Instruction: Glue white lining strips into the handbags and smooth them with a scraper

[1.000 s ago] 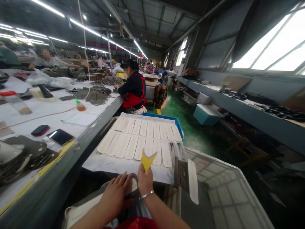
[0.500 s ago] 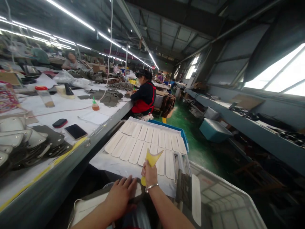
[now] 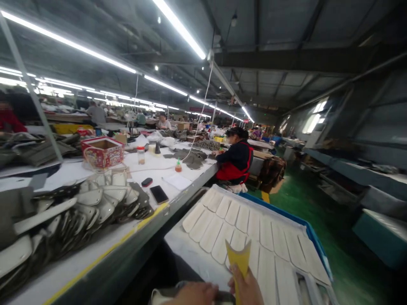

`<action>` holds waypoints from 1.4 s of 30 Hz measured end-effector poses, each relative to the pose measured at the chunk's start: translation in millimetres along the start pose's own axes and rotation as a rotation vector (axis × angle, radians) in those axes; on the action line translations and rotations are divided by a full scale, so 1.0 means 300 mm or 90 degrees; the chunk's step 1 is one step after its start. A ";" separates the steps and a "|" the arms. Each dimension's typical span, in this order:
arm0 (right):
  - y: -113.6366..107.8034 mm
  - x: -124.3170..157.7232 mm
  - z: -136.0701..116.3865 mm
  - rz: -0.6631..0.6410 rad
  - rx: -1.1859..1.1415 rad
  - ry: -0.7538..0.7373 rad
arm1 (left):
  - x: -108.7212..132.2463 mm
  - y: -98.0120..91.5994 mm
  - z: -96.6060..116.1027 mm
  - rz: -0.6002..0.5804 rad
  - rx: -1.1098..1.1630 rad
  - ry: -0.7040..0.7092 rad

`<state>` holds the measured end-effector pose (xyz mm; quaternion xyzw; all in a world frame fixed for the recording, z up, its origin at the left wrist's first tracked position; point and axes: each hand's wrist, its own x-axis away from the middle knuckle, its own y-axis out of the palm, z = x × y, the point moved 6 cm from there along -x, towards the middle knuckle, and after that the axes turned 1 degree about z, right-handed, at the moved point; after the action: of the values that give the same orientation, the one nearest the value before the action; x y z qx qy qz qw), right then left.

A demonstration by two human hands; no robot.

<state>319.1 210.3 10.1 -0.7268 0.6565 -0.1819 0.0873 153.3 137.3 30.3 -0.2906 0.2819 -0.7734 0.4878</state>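
My right hand (image 3: 244, 284), low in the view, is closed around a yellow flat tool with a curved, forked end (image 3: 239, 256), which points upward. To its left, my left hand (image 3: 199, 293) lies with fingers stretched out over a grey piece with a pale panel (image 3: 159, 296) at the bottom edge; motion blurs these fingers. Most of that piece is cut off by the frame. Just beyond my hands, rows of pale, round-ended strips (image 3: 219, 241) lie side by side on a white cloth (image 3: 178, 245) over a blue crate (image 3: 326, 258).
On the left, a long table (image 3: 127, 250) bears a heap of grey and white pieces (image 3: 92, 203), a phone (image 3: 159, 195), a red patterned box (image 3: 103, 152) and a small orange bottle (image 3: 178, 166). A co-worker in a red apron (image 3: 235, 156) sits beyond the crate. A teal box (image 3: 381, 237) stands right.
The view has swung left, so more of the table shows and my hands sit lower in the picture. My right hand still grips the yellow tool.
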 end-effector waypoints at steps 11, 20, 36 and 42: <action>0.225 0.094 -0.191 -0.474 0.630 -0.181 | 0.345 0.070 -0.481 0.322 0.667 -0.239; 0.476 0.032 -0.291 -0.363 0.708 -0.477 | 0.319 0.146 -0.457 0.371 0.894 -0.305; 0.902 0.095 -0.343 -0.598 0.525 -0.932 | 0.448 0.219 -0.525 0.675 0.772 -0.608; 0.862 0.113 -0.321 -0.637 0.494 -0.936 | 0.526 0.247 -0.529 0.681 0.486 -0.541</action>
<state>46.4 155.8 9.2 -0.7753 -0.0526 0.0977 0.6218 25.8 -10.4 -102.1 -0.1983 -0.1129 -0.2989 0.9266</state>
